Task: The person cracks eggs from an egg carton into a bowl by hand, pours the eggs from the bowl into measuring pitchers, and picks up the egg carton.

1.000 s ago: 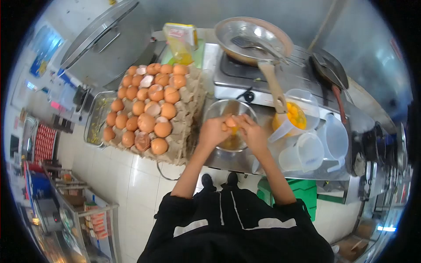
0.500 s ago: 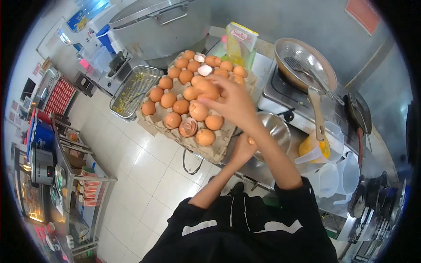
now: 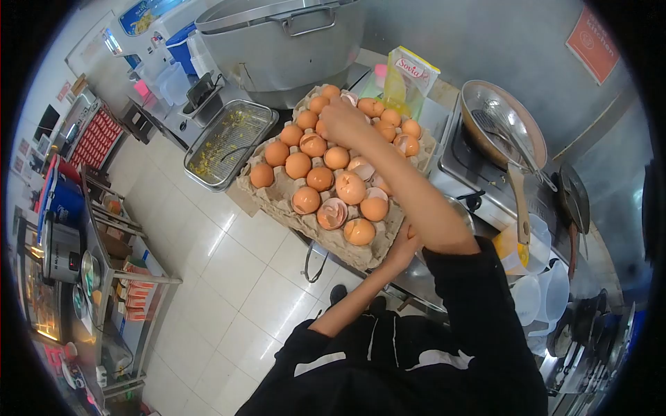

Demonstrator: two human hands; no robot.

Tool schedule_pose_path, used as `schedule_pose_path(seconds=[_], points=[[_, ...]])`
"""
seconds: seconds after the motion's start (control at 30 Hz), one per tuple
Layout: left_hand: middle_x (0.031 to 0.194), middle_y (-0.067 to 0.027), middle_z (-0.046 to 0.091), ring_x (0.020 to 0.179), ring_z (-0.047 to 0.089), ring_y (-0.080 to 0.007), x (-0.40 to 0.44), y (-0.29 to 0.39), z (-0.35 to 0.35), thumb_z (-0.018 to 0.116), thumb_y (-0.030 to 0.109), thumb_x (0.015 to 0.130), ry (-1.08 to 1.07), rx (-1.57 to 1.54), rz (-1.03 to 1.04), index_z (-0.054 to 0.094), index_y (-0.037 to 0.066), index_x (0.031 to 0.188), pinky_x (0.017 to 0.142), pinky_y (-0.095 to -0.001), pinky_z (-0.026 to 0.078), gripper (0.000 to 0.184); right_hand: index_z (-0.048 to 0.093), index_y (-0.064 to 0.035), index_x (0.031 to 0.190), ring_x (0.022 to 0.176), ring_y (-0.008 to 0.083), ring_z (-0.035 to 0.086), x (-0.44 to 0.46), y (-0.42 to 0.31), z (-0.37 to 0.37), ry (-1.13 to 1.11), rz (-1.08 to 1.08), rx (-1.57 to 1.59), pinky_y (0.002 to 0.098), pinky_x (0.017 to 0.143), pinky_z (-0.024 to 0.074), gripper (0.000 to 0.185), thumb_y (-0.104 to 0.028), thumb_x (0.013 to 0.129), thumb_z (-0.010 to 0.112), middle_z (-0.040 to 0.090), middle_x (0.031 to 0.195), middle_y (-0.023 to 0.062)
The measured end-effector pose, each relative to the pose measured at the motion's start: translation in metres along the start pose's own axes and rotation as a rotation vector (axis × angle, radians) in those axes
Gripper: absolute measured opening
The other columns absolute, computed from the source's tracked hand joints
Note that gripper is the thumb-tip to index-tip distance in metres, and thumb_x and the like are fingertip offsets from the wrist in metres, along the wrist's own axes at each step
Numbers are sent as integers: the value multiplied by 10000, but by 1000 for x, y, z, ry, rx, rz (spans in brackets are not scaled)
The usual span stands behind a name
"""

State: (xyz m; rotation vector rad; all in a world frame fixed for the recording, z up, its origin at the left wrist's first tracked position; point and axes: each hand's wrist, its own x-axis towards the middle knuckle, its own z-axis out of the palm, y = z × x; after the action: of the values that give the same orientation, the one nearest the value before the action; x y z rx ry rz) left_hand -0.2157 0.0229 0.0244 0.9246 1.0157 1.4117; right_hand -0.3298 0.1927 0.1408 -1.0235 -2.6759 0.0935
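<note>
At the far left, a metal shelf cart (image 3: 125,276) stands on the tiled floor (image 3: 229,277). To its right, a wire-racked tray (image 3: 232,144) with yellow bits in it lies beside a large lidded pot (image 3: 277,59). Next comes the egg carton (image 3: 340,251), set at a slant in front of the pot and filled with brown eggs (image 3: 298,165); some are cracked, and a broken shell (image 3: 332,213) sits open side up near its front edge. The right hand (image 3: 342,123) reaches over the carton's far part, fingers down among the eggs; whether it grips one I cannot tell, as the back of the hand hides them. The left hand (image 3: 402,247) is low by the carton's near right corner, next to the metal bowl (image 3: 462,209), its fingers curled; something brownish shows there, too small to name. The bowl is partly hidden by the right forearm. Behind the carton stands a yellow-and-white packet (image 3: 411,78). Further right, a pan (image 3: 501,104) with a skimmer (image 3: 489,125) in it rests on the stove (image 3: 461,166). Below its handle is a jug (image 3: 510,253) holding yellow-orange contents, then two clear jugs (image 3: 551,295), and a dark pan (image 3: 572,191) at the right.
</note>
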Motion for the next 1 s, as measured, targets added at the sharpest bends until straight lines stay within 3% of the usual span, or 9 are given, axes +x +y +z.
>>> schedule_pose_path(seconds=[0.17,0.37,0.43,0.47,0.53,0.7,0.77,0.83,1.0], points=[[1077,-98,500,998,468,-152,3,7,-2,521,218,868,-93,57,-119,462,-3,1114,883,-269,361,337,626,-12,755,788,309,578,8,11,-30,-138,-144,59,391,667,483,268,-220,598,690,580,848,171],[1047,-106,493,957,481,-166,3,6,0,439,213,878,-113,124,23,457,20,1093,858,-273,374,289,534,-26,918,761,294,577,11,25,-22,-164,-286,152,364,641,465,468,-256,548,704,576,799,145],[917,-40,507,817,485,-113,1,-5,-1,381,204,836,-57,-56,-145,415,75,1153,667,-246,390,343,492,-49,1035,747,221,576,6,32,-23,20,-256,479,318,623,461,483,-219,622,676,594,835,101],[917,-40,507,817,485,-113,4,-12,-3,381,204,836,-67,-57,-152,415,75,1153,667,-246,390,343,492,-49,1035,747,221,576,1,38,-23,22,-243,478,318,623,461,483,-219,622,676,594,835,101],[973,-43,499,834,500,-120,10,-27,-4,355,208,799,-56,-79,-152,395,91,1158,688,-253,393,380,541,-49,1032,750,131,590,-27,42,-47,93,-86,1228,272,577,461,323,-143,737,633,603,831,34],[1058,-79,553,910,587,-170,19,-36,8,367,290,931,-127,-289,-345,415,65,1178,726,-252,440,338,493,-73,1122,789,60,560,-185,62,-75,687,453,1482,187,582,429,331,-94,814,613,606,887,35],[1044,-70,573,900,590,-158,21,-32,18,374,340,948,-146,-288,-377,426,51,1198,726,-243,448,385,477,-69,1163,853,82,554,-252,77,-40,784,660,1309,217,632,459,398,-68,798,634,600,931,37],[1033,-51,582,885,607,-126,26,-43,26,399,414,925,-157,-223,-398,439,83,1202,685,-219,437,434,483,-63,1172,894,121,561,-296,92,-6,874,539,1046,250,701,484,448,-46,763,664,589,991,53],[1000,-28,568,797,543,-106,34,-54,39,380,366,936,-269,-137,-332,443,68,1203,738,-242,442,405,507,-30,1129,885,170,587,-331,72,10,851,700,652,282,750,493,443,-39,725,689,580,1017,75]])
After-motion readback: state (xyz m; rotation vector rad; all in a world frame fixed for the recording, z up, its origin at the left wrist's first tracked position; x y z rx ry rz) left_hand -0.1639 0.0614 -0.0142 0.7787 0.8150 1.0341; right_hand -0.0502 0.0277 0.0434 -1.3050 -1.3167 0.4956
